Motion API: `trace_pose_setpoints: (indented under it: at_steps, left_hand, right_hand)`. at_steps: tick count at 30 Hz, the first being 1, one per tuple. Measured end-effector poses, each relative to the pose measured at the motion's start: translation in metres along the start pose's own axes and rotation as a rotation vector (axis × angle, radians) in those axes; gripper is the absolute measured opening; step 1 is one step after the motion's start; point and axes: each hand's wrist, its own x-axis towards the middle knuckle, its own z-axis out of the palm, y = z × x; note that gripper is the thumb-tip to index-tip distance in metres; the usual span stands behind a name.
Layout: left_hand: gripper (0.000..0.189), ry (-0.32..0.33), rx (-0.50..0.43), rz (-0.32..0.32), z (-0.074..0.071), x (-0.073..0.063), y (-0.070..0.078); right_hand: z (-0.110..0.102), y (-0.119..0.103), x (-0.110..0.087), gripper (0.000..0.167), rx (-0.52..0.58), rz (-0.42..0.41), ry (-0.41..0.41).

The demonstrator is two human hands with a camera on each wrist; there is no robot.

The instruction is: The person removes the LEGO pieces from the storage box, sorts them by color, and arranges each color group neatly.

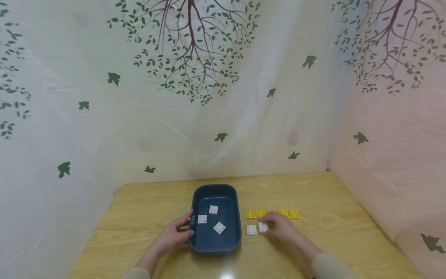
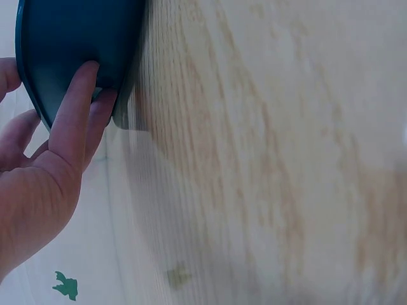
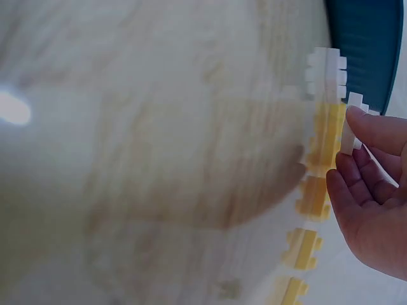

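Beside the dark blue tray (image 1: 215, 248), my left hand (image 1: 173, 233) grips its left wall, fingers and thumb at the rim. In the left wrist view, this hand (image 2: 48, 171) has fingertips against the tray's outer wall (image 2: 70, 38). Three white toy bricks lie in the tray, one of them a turned brick (image 1: 219, 228). My right hand (image 1: 280, 228) pinches a white brick (image 1: 263, 227) between thumb and fingers, just right of another white brick (image 1: 251, 229). The right wrist view shows the pinched brick (image 3: 349, 130) on edge-on view, close over the table.
A row of yellow bricks (image 1: 250, 214) runs along the wooden table (image 1: 156, 205) behind the right hand, which partly hides the row. Printed curtains (image 1: 174, 147) enclose the table at the back and sides.
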Motion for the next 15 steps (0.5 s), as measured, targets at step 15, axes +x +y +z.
trace_pose_setpoints:
  at_steps: [15]
  left_hand:
    - [0.073, -0.003, 0.01, -0.015, -0.0033, 0.0086, 0.0011]
  right_hand:
    - [-0.0007, 0.0093, 0.0089, 0.033, 0.027, 0.004, -0.017]
